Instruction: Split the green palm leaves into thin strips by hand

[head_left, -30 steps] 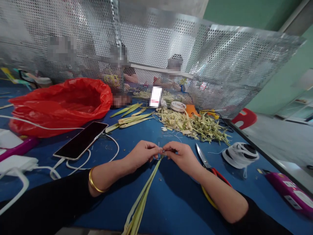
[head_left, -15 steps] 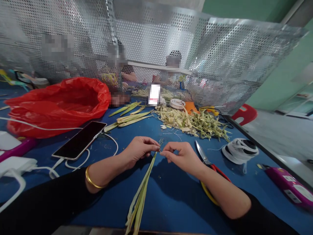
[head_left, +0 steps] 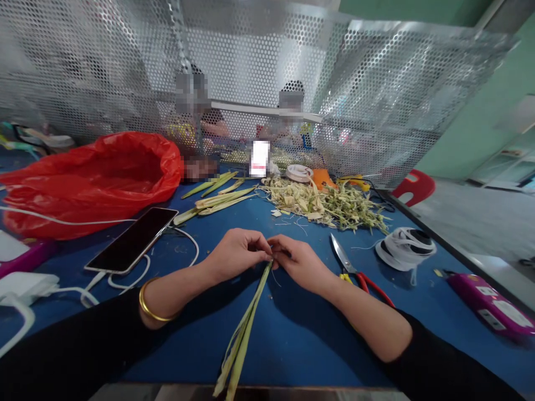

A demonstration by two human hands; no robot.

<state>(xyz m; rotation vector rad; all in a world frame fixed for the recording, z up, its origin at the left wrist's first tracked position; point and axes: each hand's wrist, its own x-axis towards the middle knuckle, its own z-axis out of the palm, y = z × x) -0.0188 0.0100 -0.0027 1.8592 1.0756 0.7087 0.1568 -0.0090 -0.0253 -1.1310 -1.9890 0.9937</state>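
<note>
Head view. Left hand: thumb and fingers narrowed in a pinch, by which the upper end of a bundle of long green leaf strips is held. Right hand: fingertips bent in against the same end; whether they are closed on leaf or thread, or merely rested there, cannot be told. Change noted: the fingertips, slightly parted half a second earlier, are now brought together and the bundle's tip is covered; the end is thus, it seems, steadied from both sides for fine work.

Fine thread, one: loose, hung just below the right fingertips. Bundle: slanted down towards the near edge of the blue table, lower ends spread.

Scissors, one pair: blades pointed away, handles partly hidden by the right forearm. White cord coil: set to their right. Smartphone: laid screen up, cable attached. Beyond: leaf trimmings, heaped; flat leaf pieces; red plastic bag, opened.
</note>
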